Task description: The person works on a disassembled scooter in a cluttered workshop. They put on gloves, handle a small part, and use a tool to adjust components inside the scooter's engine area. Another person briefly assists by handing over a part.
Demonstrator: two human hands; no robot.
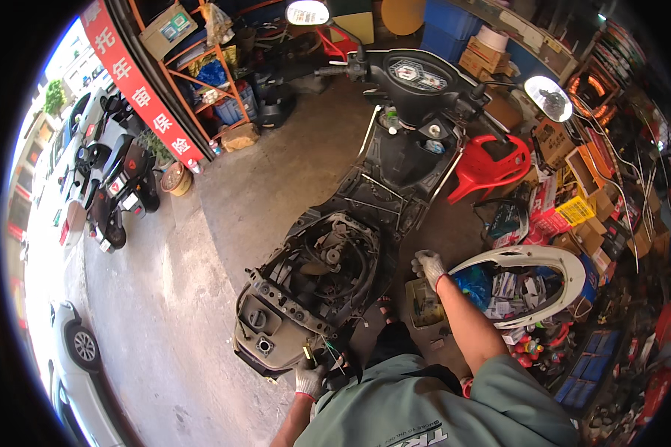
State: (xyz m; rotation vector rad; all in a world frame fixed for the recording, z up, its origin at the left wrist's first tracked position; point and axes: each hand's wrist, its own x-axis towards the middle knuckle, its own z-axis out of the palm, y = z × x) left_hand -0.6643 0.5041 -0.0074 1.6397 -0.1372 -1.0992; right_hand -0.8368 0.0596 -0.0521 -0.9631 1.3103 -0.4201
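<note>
My left hand (310, 377), in a pale work glove with a red cuff, is at the rear end of a stripped scooter. Its fingers curl around a small yellow object (307, 352) with a dark lower part. Thin green wires (333, 351) hang just right of it. A round metal fitting (264, 346) and a black cap (256, 319) sit on the scooter's fuel tank (279, 329). To the right of the scooter frame (377, 246), my gloved right hand (428, 265) hovers with bent fingers above a shallow tray (425, 313). Whether it holds anything is hidden.
A pale scooter body panel (570, 268) lies over packaged parts on my right. Beyond it are a red plastic chair (489, 162) and stacked cartons (553, 145). An orange shelf rack (223, 78) stands far left. Parked scooters (123, 173) and a car (78, 357) are outside.
</note>
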